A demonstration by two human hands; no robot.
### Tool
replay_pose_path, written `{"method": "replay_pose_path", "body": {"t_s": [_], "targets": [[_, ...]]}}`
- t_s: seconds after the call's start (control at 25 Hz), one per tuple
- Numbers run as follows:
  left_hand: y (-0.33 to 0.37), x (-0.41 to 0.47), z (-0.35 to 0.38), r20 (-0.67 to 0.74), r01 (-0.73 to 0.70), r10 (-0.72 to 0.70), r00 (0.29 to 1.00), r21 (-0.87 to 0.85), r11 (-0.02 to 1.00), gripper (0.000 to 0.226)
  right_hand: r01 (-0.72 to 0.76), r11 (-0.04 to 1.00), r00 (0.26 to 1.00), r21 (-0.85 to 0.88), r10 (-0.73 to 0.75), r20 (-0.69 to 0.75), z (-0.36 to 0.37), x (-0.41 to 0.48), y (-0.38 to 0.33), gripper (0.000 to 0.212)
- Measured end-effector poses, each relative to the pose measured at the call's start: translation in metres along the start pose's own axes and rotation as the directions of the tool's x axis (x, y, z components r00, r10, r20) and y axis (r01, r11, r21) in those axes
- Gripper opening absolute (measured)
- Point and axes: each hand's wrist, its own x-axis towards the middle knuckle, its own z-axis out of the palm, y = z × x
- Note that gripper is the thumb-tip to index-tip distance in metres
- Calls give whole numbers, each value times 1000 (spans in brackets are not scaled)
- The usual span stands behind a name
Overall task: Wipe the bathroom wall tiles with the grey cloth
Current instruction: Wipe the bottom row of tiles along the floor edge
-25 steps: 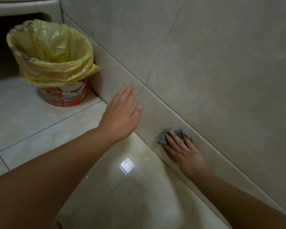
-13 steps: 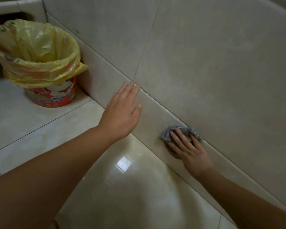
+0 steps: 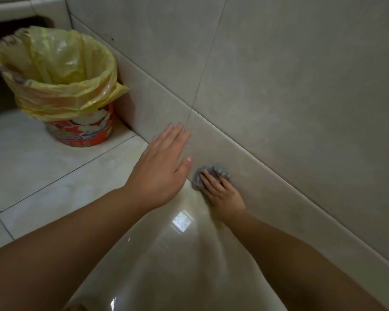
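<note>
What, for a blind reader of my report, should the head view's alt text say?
A person's right hand presses a grey cloth against a low beige wall tile just above the glossy floor, while the left hand lies flat at the wall beside it. An orange bin lined with a yellow bag stands in the corner.

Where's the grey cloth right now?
In the head view's middle, the grey cloth is pressed against the lowest wall tile under the right hand, just right of the left hand.

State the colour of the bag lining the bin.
Yellow: the bag shows best in the head view, the only one given.
</note>
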Motion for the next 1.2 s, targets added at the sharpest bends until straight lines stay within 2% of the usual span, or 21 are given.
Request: {"method": "replay_pose_path", "body": {"t_s": [0.12, 0.2, 0.24, 0.28, 0.4, 0.48, 0.6, 0.68, 0.72, 0.8, 0.84, 0.92, 0.96, 1.08, 1.2], "targets": [[-2, 5, -2, -7, 9, -9, 1000, 5, 1000, 57, 118, 993, 992, -31, -116, 54, 27, -67, -14, 60], [2, 8, 0, 5, -1, 1, 1000, 6, 1000, 57, 47, 997, 997, 55, -43, -71, 26, -104, -8, 58], [5, 9, 2, 12, -7, 7, 1000, 5, 1000, 57, -32, 992, 987, 124, 51, -151, 20, -105, 3, 59], [7, 10, 4, 16, -12, 12, 1000, 2, 1000, 57, -76, 984, 969, 164, 111, -220, 15, -92, 16, 59], [13, 15, 12, 8, -41, 41, 999, -2, 999, 56, -178, 964, 928, 197, 231, -293, -20, -25, 32, 58], [15, 15, 16, 6, -42, 42, 999, -10, 999, 56, -195, 973, 947, 124, 220, -235, -28, 15, 20, 62], [12, 8, 22, 16, -33, 33, 999, 12, 999, 56, -80, 995, 997, 64, 80, 13, 7, 14, -22, 65], [5, 2, 23, 28, -39, 38, 999, 49, 998, 57, -6, 1000, 999, 29, 4, 46, 39, -22, -34, 60], [4, -1, 25, 48, -32, 29, 998, 61, 998, 58, 27, 997, 998, 73, -31, 46, 48, -48, -37, 61], [5, -6, 27, 73, -26, 21, 997, 70, 997, 60, -4, 995, 994, 98, -7, 111, 53, -103, -31, 60], [8, -6, 29, 77, -30, 25, 997, 61, 998, 60, -71, 993, 996, 90, 66, 55, 50, -127, -23, 59], [17, -5, 33, 68, -61, 59, 996, 36, 997, 63, -199, 970, 955, 139, 224, -196, 33, -152, 4, 61], [22, -4, 35, 66, -80, 78, 995, 33, 996, 64, -225, 954, 936, 199, 268, -226, 19, -151, 20, 61], [32, -6, 42, 79, -119, 115, 990, 47, 992, 56, -291, 909, 888, 298, 372, -270, -6, -115, 41, 58], [36, -10, 48, 83, -119, 115, 990, 49, 992, 56, -216, 961, 960, 176, 241, -140, 15, -90, 9, 59]]}}
